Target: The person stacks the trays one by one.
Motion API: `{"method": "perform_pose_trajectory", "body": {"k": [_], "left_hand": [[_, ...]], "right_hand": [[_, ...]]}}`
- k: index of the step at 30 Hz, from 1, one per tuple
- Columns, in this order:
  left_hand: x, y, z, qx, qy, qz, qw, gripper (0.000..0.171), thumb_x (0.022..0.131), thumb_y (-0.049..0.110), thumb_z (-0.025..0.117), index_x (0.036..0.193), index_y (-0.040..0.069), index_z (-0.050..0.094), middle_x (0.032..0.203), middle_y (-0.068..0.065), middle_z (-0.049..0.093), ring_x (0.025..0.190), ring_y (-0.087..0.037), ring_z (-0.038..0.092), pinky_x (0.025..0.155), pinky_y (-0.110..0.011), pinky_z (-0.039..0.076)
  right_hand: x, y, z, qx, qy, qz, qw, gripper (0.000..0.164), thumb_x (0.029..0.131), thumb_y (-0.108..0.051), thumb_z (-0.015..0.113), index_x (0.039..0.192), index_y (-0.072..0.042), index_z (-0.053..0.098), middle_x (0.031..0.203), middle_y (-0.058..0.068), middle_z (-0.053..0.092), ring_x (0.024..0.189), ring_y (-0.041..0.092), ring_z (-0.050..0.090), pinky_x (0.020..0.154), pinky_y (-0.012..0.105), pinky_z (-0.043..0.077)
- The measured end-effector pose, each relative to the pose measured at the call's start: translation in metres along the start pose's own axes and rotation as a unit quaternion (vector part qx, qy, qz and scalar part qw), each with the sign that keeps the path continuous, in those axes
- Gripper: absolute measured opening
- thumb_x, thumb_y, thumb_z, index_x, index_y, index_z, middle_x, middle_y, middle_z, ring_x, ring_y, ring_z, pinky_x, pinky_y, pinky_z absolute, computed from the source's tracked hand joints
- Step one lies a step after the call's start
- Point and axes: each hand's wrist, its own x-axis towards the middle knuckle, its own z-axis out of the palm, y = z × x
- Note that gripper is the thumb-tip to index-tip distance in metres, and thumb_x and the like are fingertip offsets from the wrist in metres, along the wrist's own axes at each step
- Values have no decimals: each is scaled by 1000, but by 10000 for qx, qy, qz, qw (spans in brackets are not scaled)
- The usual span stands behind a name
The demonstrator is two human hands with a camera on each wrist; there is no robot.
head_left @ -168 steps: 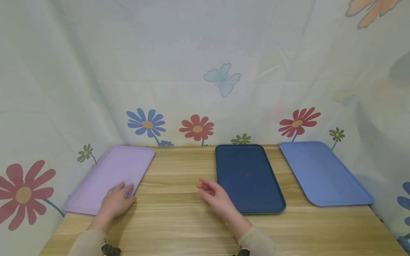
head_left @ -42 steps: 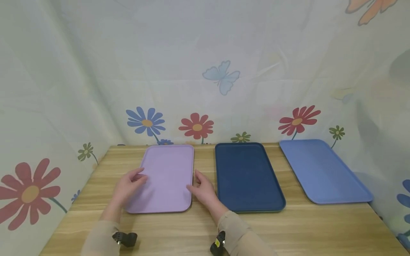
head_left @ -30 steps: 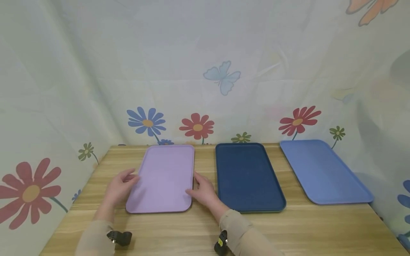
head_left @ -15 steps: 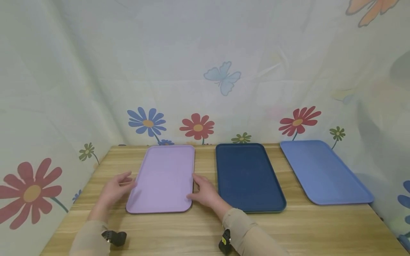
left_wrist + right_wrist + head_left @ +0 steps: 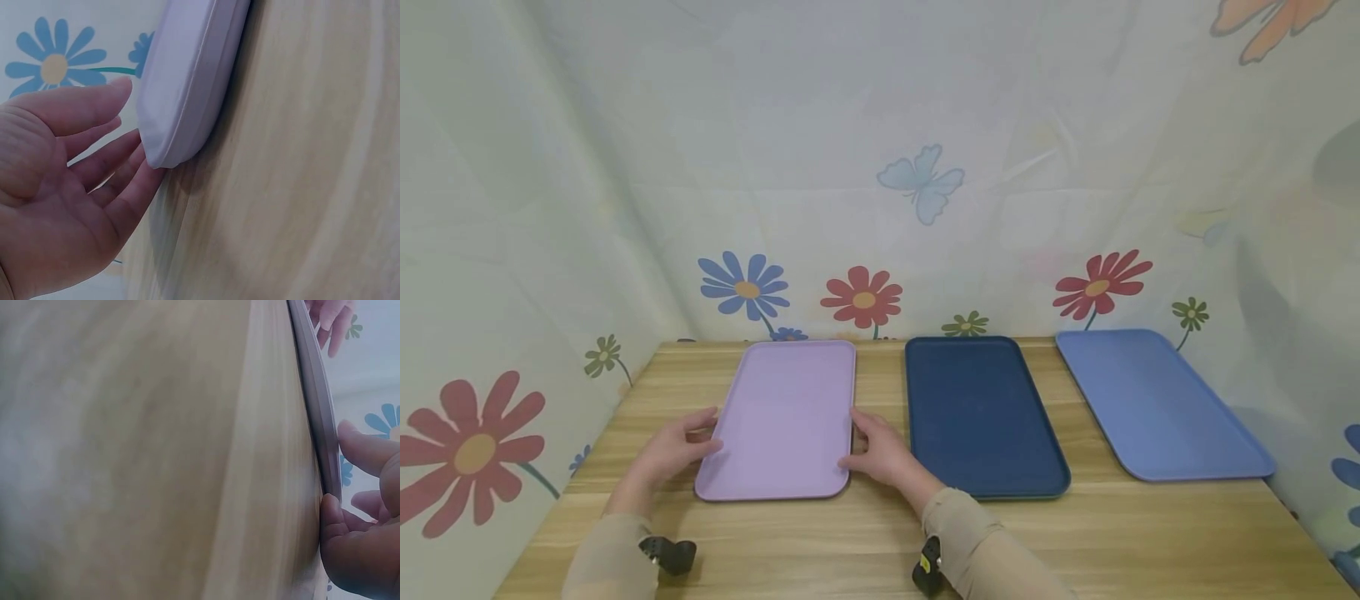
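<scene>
Squaring the lilac serving tray (image 5: pixel 782 417) seems underway: right hand (image 5: pixel 883 451) pinches its right edge, relaxed left hand (image 5: pixel 668 451) touches its left; next likely needs even pressure.

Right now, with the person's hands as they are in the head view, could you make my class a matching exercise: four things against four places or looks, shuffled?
Things:
1. lilac tray
2. dark blue tray
3. light blue tray
4. table

Places or looks:
A. far right of the row
B. wood-grained
C. between left hand and right hand
D. middle of the row

Pairs: 1-C, 2-D, 3-A, 4-B
</scene>
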Motion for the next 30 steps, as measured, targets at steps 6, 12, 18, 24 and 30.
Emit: {"method": "perform_pose_trajectory", "body": {"k": [6,12,18,24,30], "left_hand": [[2,-5,3,-249,-129,72,9996,66,89,1,69,141,-20,34,133,-40,47,116,-50,55,85,-38,57],[3,-3,4,-25,-33,-221,9997,67,87,3,71,142,-15,37,126,-37,55,111,-43,58,83,-35,56],[3,-4,4,253,-12,-244,9994,66,87,3,71,142,-13,38,129,-37,54,109,-41,59,87,-40,54],[1,-3,4,418,39,-38,9991,64,86,-1,70,140,-14,41,133,-37,50,109,-43,59,91,-46,51],[2,-5,5,472,84,-31,9988,62,85,-5,68,140,-13,42,132,-37,51,107,-42,58,91,-49,50]], "right_hand": [[1,0,0,26,-88,85,9999,84,83,-17,82,151,2,35,146,20,45,122,29,55,99,39,48],[1,-2,-1,31,-214,128,9997,84,85,-18,80,151,2,33,150,19,43,125,30,54,100,39,48],[0,-3,-2,-197,-307,40,9993,81,87,-20,78,151,2,34,152,17,41,128,30,52,104,39,45],[-1,-4,-3,-266,-406,38,9988,79,87,-20,78,150,2,35,153,18,39,130,30,50,106,38,43],[0,-3,-3,-378,-376,-30,9986,78,87,-20,78,149,4,37,152,19,40,133,30,47,109,39,39]]}}
